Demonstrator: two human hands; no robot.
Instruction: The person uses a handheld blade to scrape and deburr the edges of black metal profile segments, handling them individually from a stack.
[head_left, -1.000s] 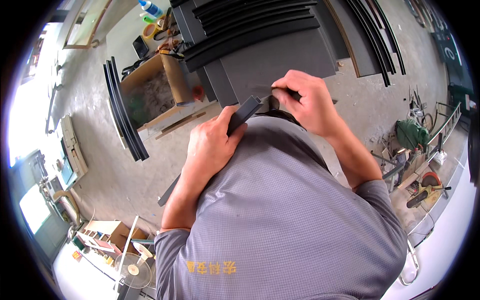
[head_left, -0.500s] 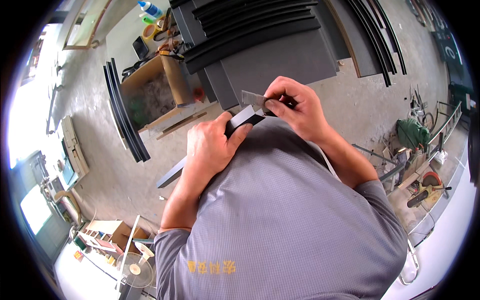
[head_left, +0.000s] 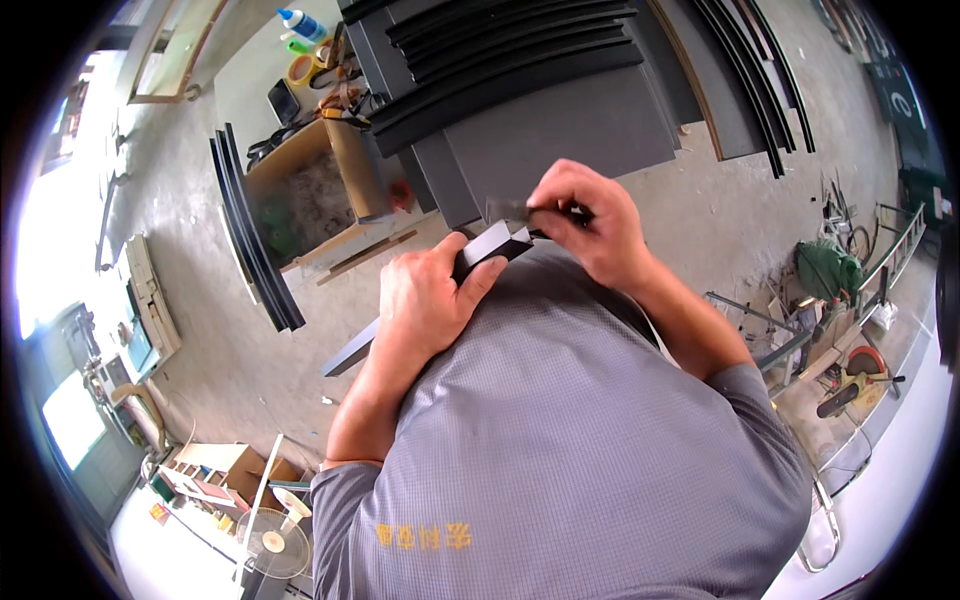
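My left hand (head_left: 425, 290) is closed around a dark, angular profile strip (head_left: 492, 244), thumb on its near side, close to the cut end. The strip runs back beneath my left forearm, and its far part shows again beyond the arm. In my right hand (head_left: 597, 225), a thin, flat grey metal piece (head_left: 508, 210), blade-like and blurred, is pinched between thumb and fingers. It sits just above the strip's end; whether the two touch I cannot tell. My curled right fingers hide the rest of it.
Black profile strips (head_left: 520, 75) lie on stacked grey panels (head_left: 560, 130) ahead. An open wooden box (head_left: 345, 165) stands left of them, with more dark strips (head_left: 250, 230) beside it. A phone (head_left: 283, 100), tape (head_left: 301, 69) and a blue-white bottle (head_left: 303, 25) lie behind the box.
The flat metal piece has shifted slightly lower, closer to the strip's end, and is now blurred. Both hands keep their grip; the left hand and strip have moved slightly right.
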